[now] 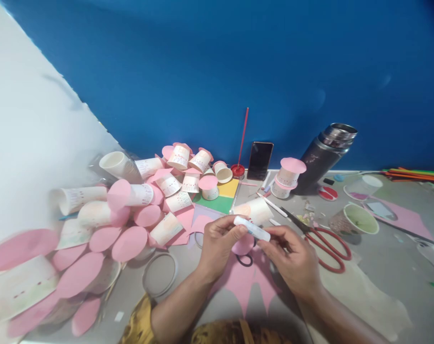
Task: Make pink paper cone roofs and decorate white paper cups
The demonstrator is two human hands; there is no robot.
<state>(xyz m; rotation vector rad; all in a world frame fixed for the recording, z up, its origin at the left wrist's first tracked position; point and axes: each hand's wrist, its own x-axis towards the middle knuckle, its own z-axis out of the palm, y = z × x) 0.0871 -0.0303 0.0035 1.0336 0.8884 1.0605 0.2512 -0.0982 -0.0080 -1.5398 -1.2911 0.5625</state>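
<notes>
Both hands are closed on a short white and pale-blue tube, which looks like a glue stick (pixel 251 229). The fingers of my left hand (pixel 220 243) grip its left end, while my right hand (pixel 291 258) pinches the right end. Just below it, partly hidden by the hands, lie a pink paper circle (pixel 242 245) and a dark ring-shaped handle (pixel 244 261). Under these spreads a pink sheet (pixel 243 282) with curved cut edges. A decorated paper cup (pixel 256 210) rests on its side right behind the tube.
Several paper cups with pink discs (pixel 131 242) crowd the left side. Large red-handled scissors (pixel 333 251) lie right of my right hand. Farther back stand a dark flask (pixel 319 162), a phone (pixel 260 160) and two stacked cups (pixel 287 179). A green-lined cup (pixel 358 220) sits at right.
</notes>
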